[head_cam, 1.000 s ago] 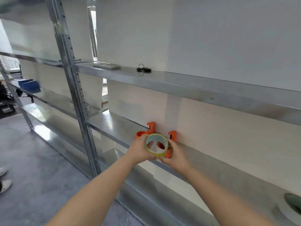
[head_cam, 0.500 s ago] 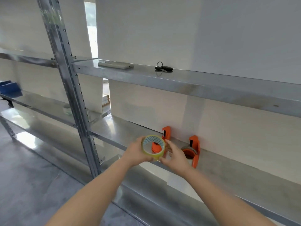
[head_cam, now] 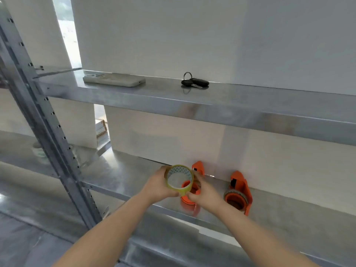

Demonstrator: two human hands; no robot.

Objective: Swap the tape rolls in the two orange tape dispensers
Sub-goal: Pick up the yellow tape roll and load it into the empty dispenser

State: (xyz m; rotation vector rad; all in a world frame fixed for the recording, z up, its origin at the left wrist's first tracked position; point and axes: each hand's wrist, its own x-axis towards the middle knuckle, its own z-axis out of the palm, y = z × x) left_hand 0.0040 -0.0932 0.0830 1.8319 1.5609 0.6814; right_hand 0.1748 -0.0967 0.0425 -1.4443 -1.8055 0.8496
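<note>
A dim roll-like shape (head_cam: 39, 153), possibly more tape, sat far left on the middle shelf (head_cam: 123, 171), partly hidden behind the steel upright (head_cam: 48, 120). On the upper shelf (head_cam: 250, 105) lay a grey phone (head_cam: 113, 81) and, to its right, a bunch of keys (head_cam: 194, 83). The left hand (head_cam: 160, 185) gripped a yellowish tape roll (head_cam: 179, 180) by its left rim, held up off the shelf with its hole facing the camera. The right hand (head_cam: 205, 191) pinched the roll's lower right edge. Just behind it stood the left orange dispenser (head_cam: 189, 191), its hub bare. Well to the right, the second orange dispenser (head_cam: 238, 193) stood against the wall with a tape roll on its hub.
</note>
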